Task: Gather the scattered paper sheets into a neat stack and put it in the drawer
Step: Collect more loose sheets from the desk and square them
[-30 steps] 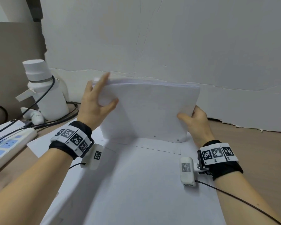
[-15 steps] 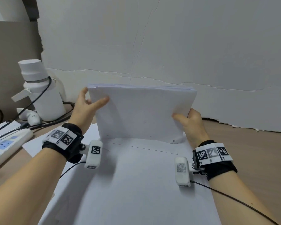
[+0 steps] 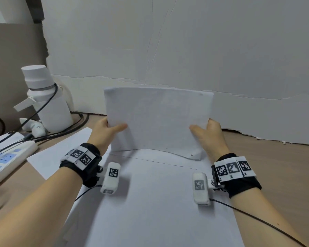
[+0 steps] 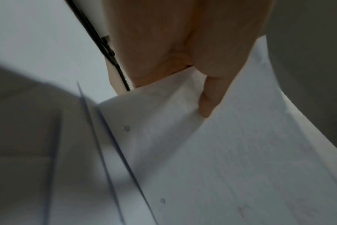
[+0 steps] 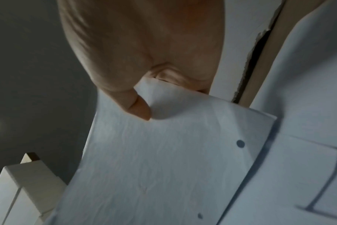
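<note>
A stack of white paper sheets (image 3: 157, 120) stands upright on its bottom edge on the sheets lying flat on the table (image 3: 150, 202). My left hand (image 3: 108, 130) pinches the stack's left edge, thumb on the near face. My right hand (image 3: 206, 132) pinches the right edge the same way. In the left wrist view the thumb (image 4: 212, 97) presses the paper stack (image 4: 240, 152). The right wrist view shows my thumb (image 5: 138, 106) on the paper stack (image 5: 164, 159), which bows slightly. No drawer is in view.
A white bottle (image 3: 45, 100) with a black cable (image 3: 43, 106) over it stands at the back left, beside a white power strip (image 3: 5, 161). A loose sheet (image 3: 61, 150) lies left of the stack. A white wall (image 3: 185, 50) rises close behind. Bare wooden table (image 3: 275, 166) lies right.
My left hand slid down from the stack's top corner to its left edge. The uneven top edges of the sheets have come level, and the stack stands lower on the table.
</note>
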Demonstrator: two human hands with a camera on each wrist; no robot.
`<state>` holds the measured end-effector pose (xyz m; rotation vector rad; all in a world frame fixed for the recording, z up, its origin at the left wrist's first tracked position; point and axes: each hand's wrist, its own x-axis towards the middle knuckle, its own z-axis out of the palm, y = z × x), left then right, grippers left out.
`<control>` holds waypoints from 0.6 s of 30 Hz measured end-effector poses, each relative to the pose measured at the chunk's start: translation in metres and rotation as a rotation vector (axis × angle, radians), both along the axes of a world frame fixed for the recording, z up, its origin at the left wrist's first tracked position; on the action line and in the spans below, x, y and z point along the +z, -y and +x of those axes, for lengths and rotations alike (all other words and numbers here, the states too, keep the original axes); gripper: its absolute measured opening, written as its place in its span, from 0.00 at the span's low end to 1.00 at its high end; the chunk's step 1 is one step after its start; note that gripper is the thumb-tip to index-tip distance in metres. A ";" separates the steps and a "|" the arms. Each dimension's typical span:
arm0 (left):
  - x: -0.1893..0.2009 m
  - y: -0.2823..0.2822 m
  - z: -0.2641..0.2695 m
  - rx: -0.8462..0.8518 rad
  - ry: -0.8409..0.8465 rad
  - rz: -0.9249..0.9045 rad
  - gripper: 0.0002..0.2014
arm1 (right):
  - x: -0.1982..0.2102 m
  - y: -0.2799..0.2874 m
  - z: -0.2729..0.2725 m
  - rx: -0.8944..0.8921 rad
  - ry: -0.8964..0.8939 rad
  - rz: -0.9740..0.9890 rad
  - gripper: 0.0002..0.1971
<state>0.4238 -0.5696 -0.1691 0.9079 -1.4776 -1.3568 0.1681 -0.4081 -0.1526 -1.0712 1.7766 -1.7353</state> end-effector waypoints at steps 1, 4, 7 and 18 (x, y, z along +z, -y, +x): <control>0.003 0.002 -0.002 0.020 0.019 -0.006 0.15 | 0.002 -0.001 0.001 -0.007 -0.045 0.002 0.03; 0.018 0.006 -0.004 0.087 0.049 -0.012 0.16 | 0.015 -0.003 0.005 -0.040 -0.158 -0.051 0.05; 0.041 0.004 -0.005 0.171 0.022 -0.041 0.32 | 0.030 -0.009 0.014 -0.110 -0.136 -0.161 0.06; 0.068 -0.069 -0.008 -0.354 -0.380 0.492 0.12 | 0.065 -0.015 0.084 -0.128 0.291 -0.247 0.06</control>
